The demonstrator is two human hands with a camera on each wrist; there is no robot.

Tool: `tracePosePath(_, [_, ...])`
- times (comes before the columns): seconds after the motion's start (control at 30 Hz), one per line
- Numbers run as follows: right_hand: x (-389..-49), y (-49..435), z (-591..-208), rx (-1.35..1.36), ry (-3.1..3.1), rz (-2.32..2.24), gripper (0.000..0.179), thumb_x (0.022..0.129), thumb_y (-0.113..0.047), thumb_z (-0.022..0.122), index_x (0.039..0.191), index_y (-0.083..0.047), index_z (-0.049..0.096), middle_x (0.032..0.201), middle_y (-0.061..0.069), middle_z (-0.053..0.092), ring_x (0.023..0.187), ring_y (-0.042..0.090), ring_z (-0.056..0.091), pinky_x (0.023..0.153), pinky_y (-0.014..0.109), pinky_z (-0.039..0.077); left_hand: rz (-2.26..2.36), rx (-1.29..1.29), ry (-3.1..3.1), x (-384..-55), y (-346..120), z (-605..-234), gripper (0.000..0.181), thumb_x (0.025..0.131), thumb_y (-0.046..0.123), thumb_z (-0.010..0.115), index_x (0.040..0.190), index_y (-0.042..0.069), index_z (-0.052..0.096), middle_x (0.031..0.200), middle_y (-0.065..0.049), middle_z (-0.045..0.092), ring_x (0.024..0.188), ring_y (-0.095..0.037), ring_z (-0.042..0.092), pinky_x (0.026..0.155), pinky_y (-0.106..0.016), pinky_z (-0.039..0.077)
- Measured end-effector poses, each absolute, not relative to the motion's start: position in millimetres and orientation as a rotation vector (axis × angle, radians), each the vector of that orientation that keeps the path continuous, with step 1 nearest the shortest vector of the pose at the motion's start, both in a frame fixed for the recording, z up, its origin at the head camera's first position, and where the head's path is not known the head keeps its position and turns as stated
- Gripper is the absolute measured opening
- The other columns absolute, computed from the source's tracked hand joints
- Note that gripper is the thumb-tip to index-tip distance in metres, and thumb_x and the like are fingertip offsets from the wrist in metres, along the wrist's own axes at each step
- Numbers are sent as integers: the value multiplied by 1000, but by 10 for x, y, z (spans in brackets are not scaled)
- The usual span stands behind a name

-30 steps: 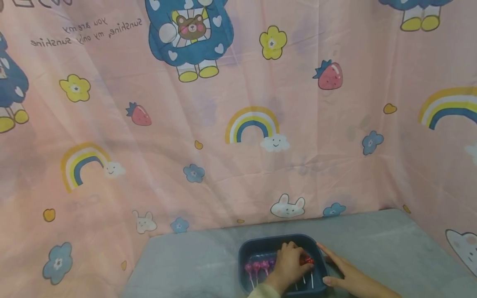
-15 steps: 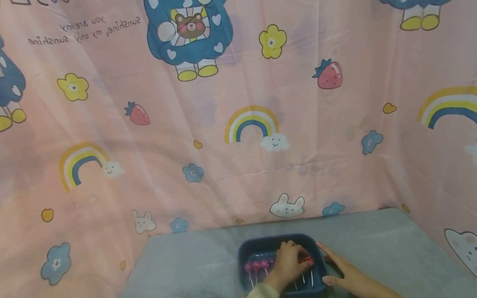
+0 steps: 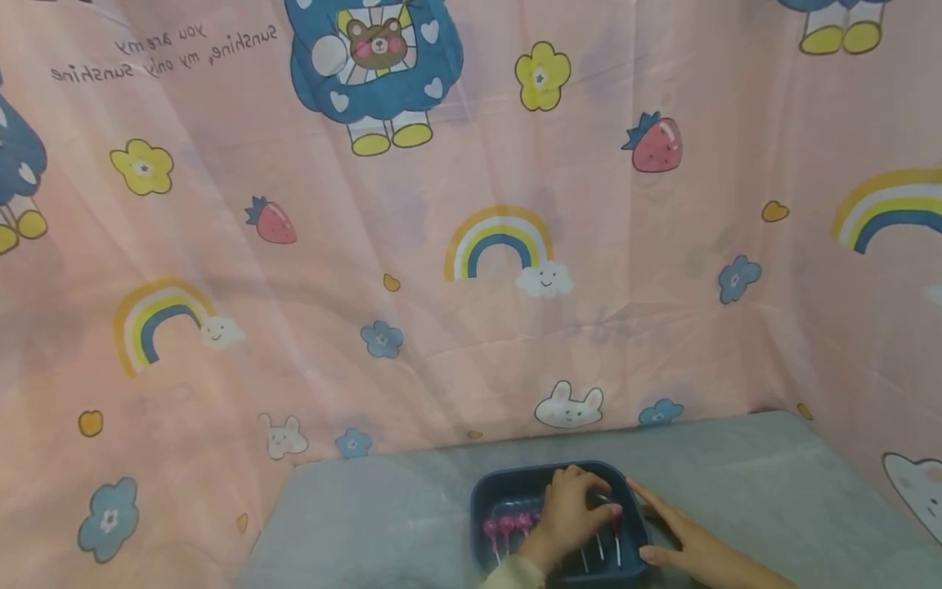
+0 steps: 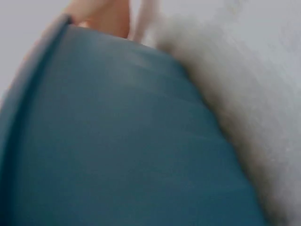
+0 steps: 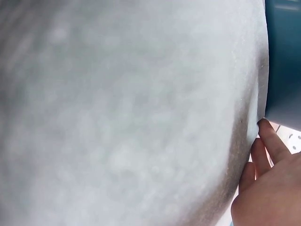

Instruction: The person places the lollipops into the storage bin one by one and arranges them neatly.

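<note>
A dark blue tray [image 3: 477,499] with rounded corners holds several lollipops in a row. Pink lollipops [image 3: 507,524] lie at its left side; a red lollipop [image 3: 616,525] is at the right, its white stick pointing towards me. My left hand [image 3: 565,517] arches over the right half of the tray, thumb right at the red lollipop, a gap showing between thumb and fingers. It hides the row's middle. Outside, my right hand [image 3: 688,536] rests its extended fingers and thumb along the right wall. The left wrist view is mostly tray wall [image 4: 122,117].
The tray stands on a grey cloth-covered table [image 3: 368,515]. Behind it and at the right hangs a pink printed curtain [image 3: 316,286], meeting the table's back edge. In the right wrist view the grey cloth [image 5: 131,113] fills most of the picture.
The left hand's fingers have lifted slightly and spread from the thumb; the red heads seen between them earlier are now mostly out of sight. The right hand stays at the tray's wall.
</note>
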State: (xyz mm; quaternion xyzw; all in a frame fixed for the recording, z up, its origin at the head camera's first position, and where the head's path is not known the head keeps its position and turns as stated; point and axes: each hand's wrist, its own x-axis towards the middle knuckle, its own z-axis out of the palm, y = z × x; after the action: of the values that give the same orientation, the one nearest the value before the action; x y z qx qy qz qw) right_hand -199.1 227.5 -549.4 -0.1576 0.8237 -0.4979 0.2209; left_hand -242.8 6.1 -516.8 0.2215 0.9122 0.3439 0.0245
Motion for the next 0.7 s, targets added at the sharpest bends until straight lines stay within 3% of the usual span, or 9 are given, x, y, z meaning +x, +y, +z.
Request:
tracePosePath(0.3, [-2004,2308,-5487,-469,2216,-1437,73,99,-32,46,152,-26,-4,148,36,21,132,59,24,86,76,34,1227,809,2850,-2425,-222,-4960,30,84,45,66,107,25,68,109,10,66,108,-7,53,94,-31,42])
tracePosePath(0.47, [-2023,2317,-5497,-380,2227,-1415,77,96,-36,51,152,-27,0,147,35,25,131,58,27,83,79,31,1277,772,2863,-2359,-505,-4774,34,84,49,64,110,27,66,110,11,64,110,-9,52,96,-33,42])
tracePosePath(0.7, [-1981,2382,-5407,-306,2209,-1416,75,97,-38,49,153,-22,1,147,35,26,130,57,28,84,74,38,1180,805,3070,-2279,-986,-4714,36,87,48,61,115,25,63,115,2,60,110,-17,56,94,-37,47])
